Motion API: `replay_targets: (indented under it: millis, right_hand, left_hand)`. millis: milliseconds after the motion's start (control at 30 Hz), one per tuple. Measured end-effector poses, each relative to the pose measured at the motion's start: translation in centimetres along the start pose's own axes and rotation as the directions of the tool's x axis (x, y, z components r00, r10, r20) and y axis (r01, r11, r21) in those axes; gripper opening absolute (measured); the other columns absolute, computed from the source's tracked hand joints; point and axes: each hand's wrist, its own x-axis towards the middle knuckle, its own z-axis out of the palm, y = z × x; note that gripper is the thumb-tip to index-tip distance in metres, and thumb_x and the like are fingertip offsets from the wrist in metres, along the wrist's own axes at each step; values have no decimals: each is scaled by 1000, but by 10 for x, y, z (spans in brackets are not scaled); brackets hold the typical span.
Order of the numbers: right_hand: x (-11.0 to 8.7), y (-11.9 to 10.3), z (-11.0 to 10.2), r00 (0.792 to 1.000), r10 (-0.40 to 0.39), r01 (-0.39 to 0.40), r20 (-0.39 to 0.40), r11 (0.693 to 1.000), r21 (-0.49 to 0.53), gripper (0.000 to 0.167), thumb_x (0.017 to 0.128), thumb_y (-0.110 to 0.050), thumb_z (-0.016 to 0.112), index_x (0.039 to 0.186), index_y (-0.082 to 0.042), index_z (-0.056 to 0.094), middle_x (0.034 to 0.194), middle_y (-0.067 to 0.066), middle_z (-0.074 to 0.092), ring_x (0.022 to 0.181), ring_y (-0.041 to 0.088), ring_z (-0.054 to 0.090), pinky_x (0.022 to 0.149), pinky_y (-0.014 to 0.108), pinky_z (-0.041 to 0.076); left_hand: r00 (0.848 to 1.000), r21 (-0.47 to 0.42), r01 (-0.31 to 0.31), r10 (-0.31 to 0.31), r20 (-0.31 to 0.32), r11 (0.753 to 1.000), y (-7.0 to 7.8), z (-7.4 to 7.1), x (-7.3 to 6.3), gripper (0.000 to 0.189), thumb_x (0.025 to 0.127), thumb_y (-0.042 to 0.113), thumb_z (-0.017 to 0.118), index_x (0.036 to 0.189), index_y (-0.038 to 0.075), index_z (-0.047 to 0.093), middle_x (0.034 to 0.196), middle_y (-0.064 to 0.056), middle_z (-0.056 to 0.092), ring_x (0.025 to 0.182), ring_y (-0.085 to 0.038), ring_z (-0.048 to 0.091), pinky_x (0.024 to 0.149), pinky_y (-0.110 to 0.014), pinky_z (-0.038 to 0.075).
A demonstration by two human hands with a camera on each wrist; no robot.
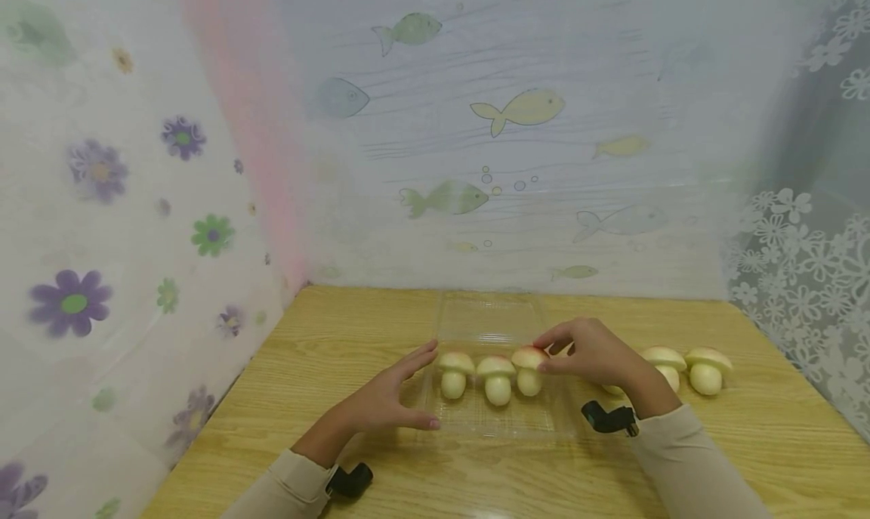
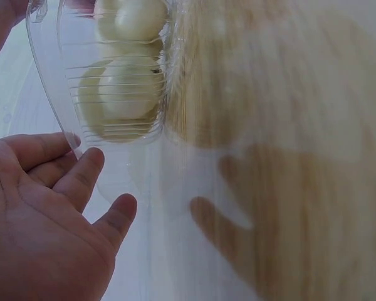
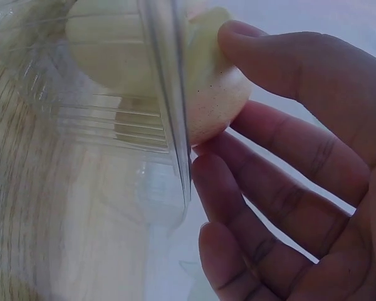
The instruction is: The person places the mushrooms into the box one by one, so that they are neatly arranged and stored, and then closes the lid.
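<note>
A clear plastic clamshell box lies on the table with its lid folded back. Three toy mushrooms with pale stems and red-tinged caps stand in it: a left one, a middle one and a right one. My right hand holds the right mushroom's cap between thumb and fingers, at the box's right side. At the left side, my left hand has its fingers spread. Its fingertips touch or nearly touch the box wall in the left wrist view.
More mushrooms rest on the table right of the box: one far right, another beside it, and one mostly hidden behind my right hand. Black wrist cameras sit on both wrists. Printed plastic sheets hang behind and at the sides.
</note>
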Motion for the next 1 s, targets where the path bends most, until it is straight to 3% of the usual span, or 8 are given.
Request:
replay_targets:
  millis: [400,633,1000]
  right_hand:
    - [1,0,1,1000,-1,1,-6,999,-48,27,88,-36,84,114,-26,80,114,-6,77,101,21,70,77,36,57]
    - [1,1,1,1000,6,-5,7,1000,-31,26,91,-35,81,114,-22,80,113,-5,77,102,22,70,80,40,59]
    - [0,0,1,999,26,-25,21,999,-29,24,92,-32,80,114,-23,80,117,-4,76,104,23,70,83,43,59]
  left_hand:
    - [1000,-2,11,-11,-1,1000,3,0,0,104,86,42,86,165,35,18,174,16,6,162,-21,7,122,-66,25]
    - [1000,5,8,-8,5,1000,2,0,0,106,85,46,85,166,33,18,176,9,6,161,-24,9,122,-65,25]
    - [1000,12,7,-7,-2,1000,3,0,0,105,85,46,86,165,33,19,175,11,7,161,-23,9,122,-66,25]
